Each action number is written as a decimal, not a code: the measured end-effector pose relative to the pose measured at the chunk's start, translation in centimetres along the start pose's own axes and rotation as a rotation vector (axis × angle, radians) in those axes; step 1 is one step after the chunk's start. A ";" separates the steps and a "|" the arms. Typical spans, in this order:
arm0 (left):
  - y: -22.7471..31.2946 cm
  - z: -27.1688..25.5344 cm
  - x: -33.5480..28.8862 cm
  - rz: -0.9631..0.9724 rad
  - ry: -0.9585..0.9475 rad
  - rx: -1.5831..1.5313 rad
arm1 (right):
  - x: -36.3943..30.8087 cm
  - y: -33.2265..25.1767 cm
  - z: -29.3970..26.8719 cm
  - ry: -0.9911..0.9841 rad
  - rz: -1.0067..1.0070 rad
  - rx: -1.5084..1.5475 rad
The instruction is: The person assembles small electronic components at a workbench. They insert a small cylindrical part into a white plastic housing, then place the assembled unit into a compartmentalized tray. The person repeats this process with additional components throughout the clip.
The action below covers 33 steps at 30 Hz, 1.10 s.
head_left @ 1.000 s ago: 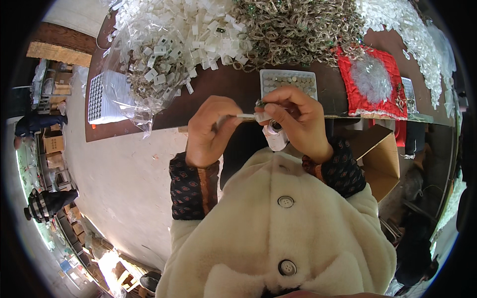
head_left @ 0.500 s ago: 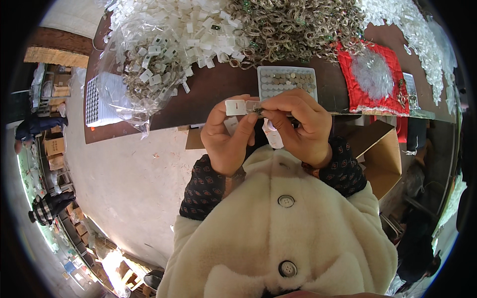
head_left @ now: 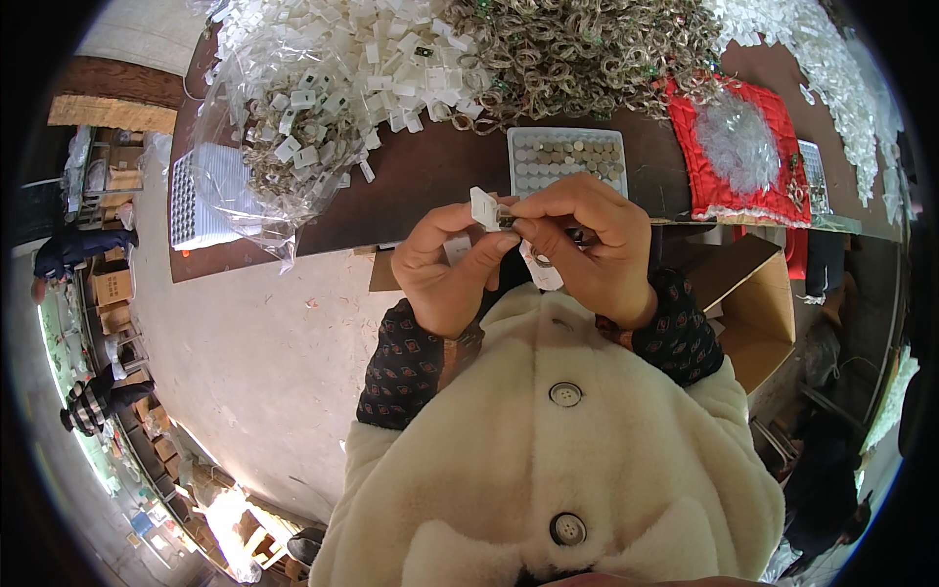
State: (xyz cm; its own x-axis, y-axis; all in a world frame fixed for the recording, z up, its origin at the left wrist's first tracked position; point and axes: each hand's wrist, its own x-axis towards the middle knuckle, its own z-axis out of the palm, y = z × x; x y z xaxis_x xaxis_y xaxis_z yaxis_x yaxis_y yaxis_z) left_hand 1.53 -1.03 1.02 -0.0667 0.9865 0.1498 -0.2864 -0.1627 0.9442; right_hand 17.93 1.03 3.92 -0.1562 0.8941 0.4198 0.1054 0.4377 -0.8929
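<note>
Brown table (head_left: 430, 181), tan looped strands (head_left: 587, 61) heaped along its far side, right hand (head_left: 599, 245) and left hand (head_left: 438, 269) together at the near edge, by a pale tray (head_left: 562, 131) of discs (head_left: 577, 157), left thumb and forefinger pinching a small white piece (head_left: 483, 208), right fingertips drawn close at its right, hold unclear.

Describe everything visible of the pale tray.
The pale tray is shallow, rectangular and plastic-looking, with rows of round pockets; several hold tan discs, others look pale grey. It lies flat on the brown table, near the front edge. The right hand hides part of its near side; whether they touch is unclear.
</note>
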 end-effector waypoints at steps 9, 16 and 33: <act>-0.3 -0.5 0.1 0.006 -0.011 -0.085 | -0.5 0.2 0.0 -0.047 0.158 0.203; -1.5 -0.5 0.2 0.113 0.050 -0.125 | -0.6 0.5 0.2 -0.109 0.076 0.147; -2.1 0.7 0.1 0.154 0.069 -0.145 | -0.2 -0.2 0.4 0.015 0.088 -0.036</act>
State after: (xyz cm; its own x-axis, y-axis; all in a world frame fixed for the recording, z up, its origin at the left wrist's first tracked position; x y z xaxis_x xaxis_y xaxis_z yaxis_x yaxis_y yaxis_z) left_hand 2.85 -0.57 -0.75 -0.1838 0.9469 0.2639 -0.4017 -0.3174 0.8590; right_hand 17.55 0.78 3.92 -0.1298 0.9306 0.3423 0.1535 0.3599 -0.9203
